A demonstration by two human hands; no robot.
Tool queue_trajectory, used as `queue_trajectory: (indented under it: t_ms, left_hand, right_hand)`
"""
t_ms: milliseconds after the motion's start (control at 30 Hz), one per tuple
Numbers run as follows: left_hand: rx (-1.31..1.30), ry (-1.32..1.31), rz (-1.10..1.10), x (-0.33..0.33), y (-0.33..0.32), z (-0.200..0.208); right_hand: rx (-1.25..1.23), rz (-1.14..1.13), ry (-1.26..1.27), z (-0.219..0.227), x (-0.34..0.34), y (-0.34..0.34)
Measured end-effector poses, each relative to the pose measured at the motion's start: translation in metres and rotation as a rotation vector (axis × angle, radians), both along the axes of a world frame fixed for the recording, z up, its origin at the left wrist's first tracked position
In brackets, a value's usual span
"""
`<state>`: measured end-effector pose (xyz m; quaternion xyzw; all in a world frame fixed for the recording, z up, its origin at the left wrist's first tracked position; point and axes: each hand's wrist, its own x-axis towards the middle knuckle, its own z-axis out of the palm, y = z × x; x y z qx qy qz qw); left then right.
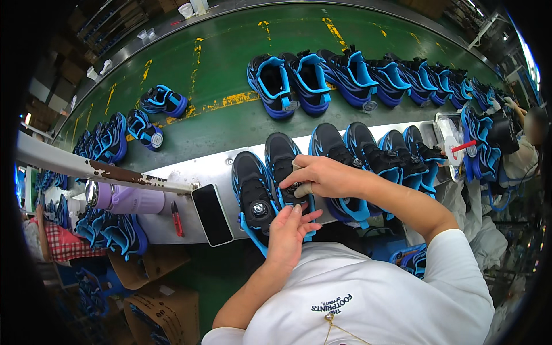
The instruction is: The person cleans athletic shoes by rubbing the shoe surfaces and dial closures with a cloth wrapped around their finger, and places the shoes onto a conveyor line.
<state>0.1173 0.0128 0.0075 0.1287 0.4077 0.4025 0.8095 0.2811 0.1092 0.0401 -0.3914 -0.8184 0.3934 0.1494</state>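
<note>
My right hand (325,177) reaches over a black and blue sneaker (280,150) on the metal bench. Its thumb and forefinger, wrapped in beige coverings, pinch at the lacing dial area on the tongue; the small part between them is hidden. My left hand (289,233) is at the heel end of the same shoe, its fingers spread and the fingertips touching near the collar. Just left stands a matching sneaker (248,175) with a round clear dial (260,209) on its tongue. More sneakers (333,141) line up to the right.
A phone (212,215), red cutter (177,219) and lilac tumbler (135,198) lie or stand left, by a worn white pole (109,171). Another sneaker row (310,80) stands beyond the bench. A tray (449,138) holds a red-handled tool. A co-worker (520,149) sits far right.
</note>
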Motion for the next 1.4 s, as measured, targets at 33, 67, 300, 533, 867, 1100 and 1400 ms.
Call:
queue_trajectory:
  t_ms: [33, 67, 300, 533, 867, 1100, 1400]
  left_hand:
    - [-0.006, -0.008, 0.041, 0.002, -0.002, -0.002]
    - [-0.009, -0.008, 0.043, 0.002, -0.001, -0.001]
    - [-0.062, 0.009, 0.030, 0.002, -0.001, 0.003]
    - [-0.048, -0.024, 0.055, 0.005, -0.002, 0.000]
    - [-0.071, 0.007, 0.062, 0.017, -0.004, 0.001]
    - [-0.041, -0.083, 0.042, 0.018, 0.000, 0.002]
    - [-0.046, -0.035, 0.095, 0.035, -0.006, -0.007]
  right_hand:
    - [0.030, -0.013, -0.014, -0.004, -0.002, -0.001]
    - [0.046, -0.101, -0.062, -0.003, -0.008, -0.010]
    - [0.015, 0.050, 0.039, 0.007, 0.004, 0.003]
    - [0.239, -0.197, -0.022, -0.019, -0.002, -0.017]
    - [0.156, 0.038, -0.047, -0.018, 0.008, 0.001]
    - [0.198, -0.188, -0.029, -0.022, 0.006, -0.018]
    - [0.290, -0.314, -0.015, -0.026, -0.001, -0.040]
